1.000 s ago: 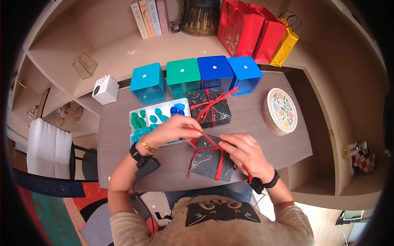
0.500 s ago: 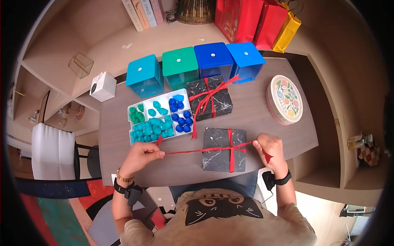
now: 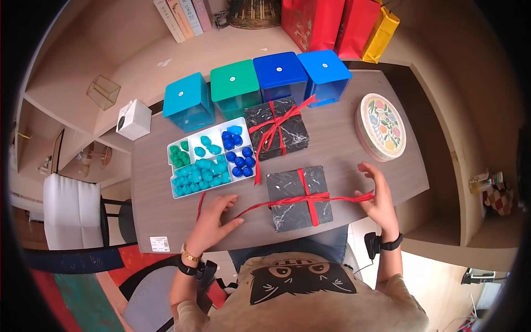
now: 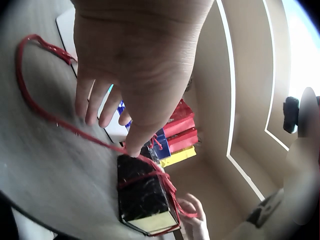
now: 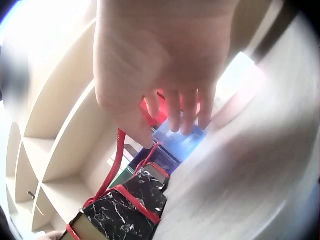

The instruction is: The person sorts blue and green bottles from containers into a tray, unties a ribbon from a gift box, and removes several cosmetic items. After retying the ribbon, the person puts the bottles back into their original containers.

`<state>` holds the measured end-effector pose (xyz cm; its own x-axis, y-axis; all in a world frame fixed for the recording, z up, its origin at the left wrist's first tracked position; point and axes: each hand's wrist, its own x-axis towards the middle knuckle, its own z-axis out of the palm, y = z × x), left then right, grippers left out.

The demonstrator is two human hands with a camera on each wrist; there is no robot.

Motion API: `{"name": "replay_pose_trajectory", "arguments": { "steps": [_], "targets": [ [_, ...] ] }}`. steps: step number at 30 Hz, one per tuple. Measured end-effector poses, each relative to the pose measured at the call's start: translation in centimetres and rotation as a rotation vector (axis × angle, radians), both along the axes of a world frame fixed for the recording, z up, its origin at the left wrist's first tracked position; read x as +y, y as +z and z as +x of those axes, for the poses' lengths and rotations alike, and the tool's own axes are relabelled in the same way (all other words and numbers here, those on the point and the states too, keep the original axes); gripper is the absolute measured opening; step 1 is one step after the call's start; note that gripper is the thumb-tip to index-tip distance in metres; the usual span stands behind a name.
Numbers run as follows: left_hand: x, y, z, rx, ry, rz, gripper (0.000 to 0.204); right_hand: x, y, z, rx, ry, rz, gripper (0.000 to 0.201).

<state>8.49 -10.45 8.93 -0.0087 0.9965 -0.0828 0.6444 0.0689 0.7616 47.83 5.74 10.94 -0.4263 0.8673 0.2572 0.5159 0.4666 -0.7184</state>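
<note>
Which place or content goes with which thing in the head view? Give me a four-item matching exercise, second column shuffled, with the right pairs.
Column one
1. nearer black box
2. white divided tray
3. floral-lidded tin
4. yellow bag

Column two
A. toward the right end of the table
B. behind the table, beside the red bags
C. between the left hand and the right hand
D. holding small green, teal and blue pieces

Right pairs
1-C; 2-D; 3-A; 4-B
</note>
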Motion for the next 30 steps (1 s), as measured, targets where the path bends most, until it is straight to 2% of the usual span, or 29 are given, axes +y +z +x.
{"name": "replay_pose_trajectory", "arguments": {
  "steps": [1,4,5,8,12,14,18,19,22,25,28,30],
  "targets": [
    [0.1,-0.7,0.6,-0.001,-0.031,0.047,0.063,-0.6,1.2,-0.5,-0.045,-0.005,0.077,0.064],
    [0.8,-1.6,2.6,-0.149,-0.033,0.008,0.06,-1.7,3.3,-2.0,-0.1,0.235,0.282,0.063],
    [1.1,-1.9,3.1,-0.229,-0.026,0.01,0.049,-2.0,3.5,-2.9,-0.041,0.258,0.33,0.057],
    [1.6,-1.4,3.5,-0.358,0.024,-0.183,0.035,-2.5,5.7,-3.4,-0.109,0.333,0.39,0.054],
    [1.6,-2.9,3.6,-0.534,0.042,-0.07,0.024,-3.1,6.5,-3.5,-0.103,0.358,0.288,0.047],
    [1.7,-3.1,3.7,-0.645,0.075,-0.075,0.02,-3.6,5.6,-4.3,-0.161,0.308,0.293,0.039],
    [1.9,-3.1,4.0,-0.632,0.064,-0.073,0.018,-4.0,2.3,-6.4,-0.285,0.308,0.34,0.03],
    [2.0,-3.1,4.1,-0.621,0.066,-0.074,0.018,-4.1,2.2,-7.1,-0.292,0.297,0.355,0.022],
    [2.2,-2.7,4.3,-0.61,0.091,-0.071,0.018,-3.9,1.5,-7.5,-0.336,0.29,0.423,0.017],
    [2.3,-2.1,4.0,-0.638,0.115,-0.051,0.016,-3.3,1.0,-7.3,-0.282,0.314,0.385,0.017],
    [2.5,-1.7,3.5,-0.702,0.133,-0.031,0.016,-2.7,1.0,-6.4,-0.186,0.196,0.202,0.013],
    [2.5,-1.6,3.3,-0.716,0.124,-0.048,0.016,-2.0,1.6,-5.5,-0.069,0.158,-0.051,0.01]
  ]
}}
